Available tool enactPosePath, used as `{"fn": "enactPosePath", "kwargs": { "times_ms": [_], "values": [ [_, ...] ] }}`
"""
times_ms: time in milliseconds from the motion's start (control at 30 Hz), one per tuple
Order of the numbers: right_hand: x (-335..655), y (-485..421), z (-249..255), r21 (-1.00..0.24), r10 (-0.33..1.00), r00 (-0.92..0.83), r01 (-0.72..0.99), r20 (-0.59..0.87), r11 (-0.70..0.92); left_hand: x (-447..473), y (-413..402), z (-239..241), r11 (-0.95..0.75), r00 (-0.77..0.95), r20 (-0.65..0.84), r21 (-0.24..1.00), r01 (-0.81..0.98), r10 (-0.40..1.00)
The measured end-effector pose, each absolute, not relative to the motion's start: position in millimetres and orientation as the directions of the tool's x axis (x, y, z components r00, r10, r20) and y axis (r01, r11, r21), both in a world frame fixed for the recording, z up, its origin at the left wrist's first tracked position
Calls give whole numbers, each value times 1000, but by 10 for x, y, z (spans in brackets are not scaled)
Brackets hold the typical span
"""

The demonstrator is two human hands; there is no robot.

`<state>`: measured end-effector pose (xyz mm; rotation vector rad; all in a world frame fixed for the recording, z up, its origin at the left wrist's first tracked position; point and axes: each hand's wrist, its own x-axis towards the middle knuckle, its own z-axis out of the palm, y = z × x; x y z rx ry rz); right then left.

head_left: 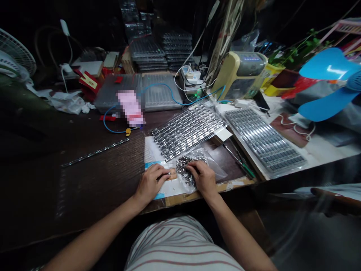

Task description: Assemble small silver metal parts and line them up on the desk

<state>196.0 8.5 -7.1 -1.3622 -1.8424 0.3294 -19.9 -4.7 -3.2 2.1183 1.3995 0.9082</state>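
Striped shirt [180, 246] foremost, left hand [151, 181] and right hand [203, 177] pinch nearly closed, catch unclear; snagging the bag [186, 188] could spill parts [183, 168].

The small metal parts [183, 167] are silver, the counter [36, 150] dark brown. At right, the fan blades [321, 69] are bright blue; the far machine [227, 71] is cream and grey. The near shirt [180, 248] is white with reddish stripes.
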Motion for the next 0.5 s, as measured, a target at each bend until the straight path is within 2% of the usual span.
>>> {"fn": "enactPosePath", "kwargs": {
  "times_ms": [167, 300, 400, 500],
  "values": [
    [1904, 46, -16, -619, 879, -113, 668, 464, 413, -192, -48, -6, -395, 282, 276, 666, 633, 919],
    [1708, 22, 21, -618, 889, -205, 655, 409, 435, -208, -35, -3, -353, 202, 290, 740, 572, 935],
    [1531, 24, 17, -566, 886, -293, 686, 359, 457, -228, -10, -17, -310, 101, 305, 785, 536, 947],
    [1415, 30, -8, -507, 884, -314, 730, 348, 459, -239, 8, -26, -306, 89, 306, 795, 525, 948]
  ]
}}
